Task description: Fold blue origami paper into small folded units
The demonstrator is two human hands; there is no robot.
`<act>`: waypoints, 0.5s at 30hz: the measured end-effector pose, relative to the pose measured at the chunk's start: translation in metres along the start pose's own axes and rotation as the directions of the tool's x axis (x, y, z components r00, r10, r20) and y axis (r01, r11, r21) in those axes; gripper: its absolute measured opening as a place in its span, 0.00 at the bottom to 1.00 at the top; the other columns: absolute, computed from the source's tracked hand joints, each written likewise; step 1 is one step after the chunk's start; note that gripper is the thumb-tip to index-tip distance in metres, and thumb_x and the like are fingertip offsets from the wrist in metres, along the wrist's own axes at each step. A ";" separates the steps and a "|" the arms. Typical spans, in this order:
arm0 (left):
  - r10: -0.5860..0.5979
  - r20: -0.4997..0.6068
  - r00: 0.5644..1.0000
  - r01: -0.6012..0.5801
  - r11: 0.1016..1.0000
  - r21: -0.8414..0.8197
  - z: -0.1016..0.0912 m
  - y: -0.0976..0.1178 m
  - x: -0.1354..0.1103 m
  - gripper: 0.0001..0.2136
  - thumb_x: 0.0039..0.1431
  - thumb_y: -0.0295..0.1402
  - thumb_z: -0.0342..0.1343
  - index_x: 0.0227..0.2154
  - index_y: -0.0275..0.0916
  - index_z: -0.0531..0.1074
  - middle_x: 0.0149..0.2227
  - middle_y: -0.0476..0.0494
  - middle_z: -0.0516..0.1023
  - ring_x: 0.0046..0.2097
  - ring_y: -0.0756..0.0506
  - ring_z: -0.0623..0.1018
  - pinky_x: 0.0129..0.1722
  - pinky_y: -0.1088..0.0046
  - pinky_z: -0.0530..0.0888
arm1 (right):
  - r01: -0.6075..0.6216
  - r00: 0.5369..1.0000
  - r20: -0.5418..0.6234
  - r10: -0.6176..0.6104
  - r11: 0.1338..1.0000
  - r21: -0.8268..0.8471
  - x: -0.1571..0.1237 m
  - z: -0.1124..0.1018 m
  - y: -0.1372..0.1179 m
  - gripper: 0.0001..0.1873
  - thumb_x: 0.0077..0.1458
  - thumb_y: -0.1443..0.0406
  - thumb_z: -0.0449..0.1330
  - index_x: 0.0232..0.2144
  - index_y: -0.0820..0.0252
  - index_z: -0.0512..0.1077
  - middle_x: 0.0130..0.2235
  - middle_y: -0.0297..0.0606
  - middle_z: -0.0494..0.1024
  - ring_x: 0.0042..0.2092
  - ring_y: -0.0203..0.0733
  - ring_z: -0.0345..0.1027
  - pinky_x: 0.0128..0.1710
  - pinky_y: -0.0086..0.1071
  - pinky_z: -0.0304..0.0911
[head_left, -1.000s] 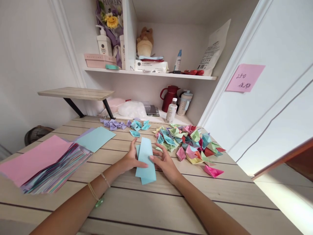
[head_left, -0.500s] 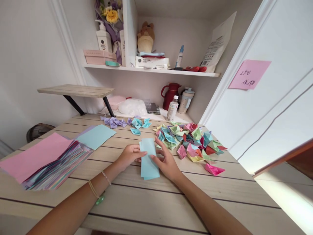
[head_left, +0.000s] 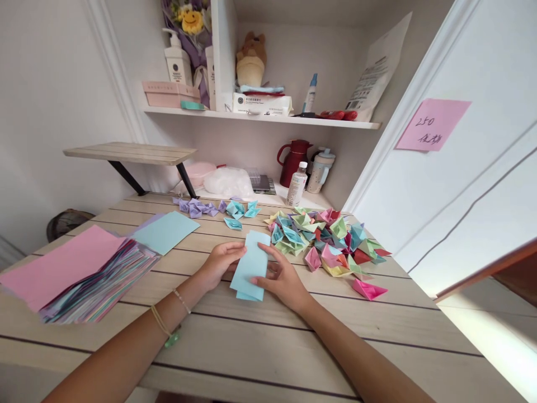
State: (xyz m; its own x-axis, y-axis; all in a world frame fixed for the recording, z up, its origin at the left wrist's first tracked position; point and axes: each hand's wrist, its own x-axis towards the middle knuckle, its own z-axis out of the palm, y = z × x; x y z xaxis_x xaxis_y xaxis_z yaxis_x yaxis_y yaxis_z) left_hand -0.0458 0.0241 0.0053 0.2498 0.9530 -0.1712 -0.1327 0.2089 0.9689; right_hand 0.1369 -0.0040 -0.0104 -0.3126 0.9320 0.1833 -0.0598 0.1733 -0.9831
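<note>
Just below the middle of the frame I am holding a folded light blue paper strip point(head_left: 250, 264) between both hands, low over the wooden table point(head_left: 251, 347). The strip's long axis is running away from me, up the frame, its far end leaning slightly to the right. My left hand point(head_left: 218, 262) is closing its curled fingers and thumb on the strip's left edge near the far end. My right hand point(head_left: 282, 278) is gripping the opposite edge, thumb lying across the near part and forefinger stretching along the right side. Both hands are touching the paper, so neither is the nearer. The strip is looking flat, pale and matte, doubled over, with a second layer peeking out at its near end. At the left of the frame a stack of coloured paper sheets point(head_left: 84, 274) is fanning out, pink on top, with a single light blue sheet point(head_left: 165, 231) beside it. Right of centre, just beyond my right hand, a pile of folded paper boats point(head_left: 327, 243) is spreading out in many colours.
</note>
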 end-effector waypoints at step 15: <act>-0.012 0.017 1.000 0.012 1.000 0.001 0.003 0.007 -0.004 0.21 0.44 0.42 0.62 0.40 0.38 0.67 0.28 0.47 0.76 0.25 0.49 0.76 0.23 0.76 0.70 | -0.078 0.996 0.061 0.060 0.928 0.365 0.003 -0.003 -0.006 0.58 0.29 0.69 0.71 0.59 0.43 0.45 0.50 0.41 0.67 0.43 0.44 0.69 0.39 0.41 0.69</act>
State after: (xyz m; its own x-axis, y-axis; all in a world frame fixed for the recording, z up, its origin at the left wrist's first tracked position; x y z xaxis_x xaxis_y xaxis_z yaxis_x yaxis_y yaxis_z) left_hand -0.0453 0.0212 0.0130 0.2677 0.9467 -0.1794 -0.1291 0.2197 0.9670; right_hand 0.1393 -0.0015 -0.0039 -0.3724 0.9198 0.1237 -0.3775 -0.0284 -0.9256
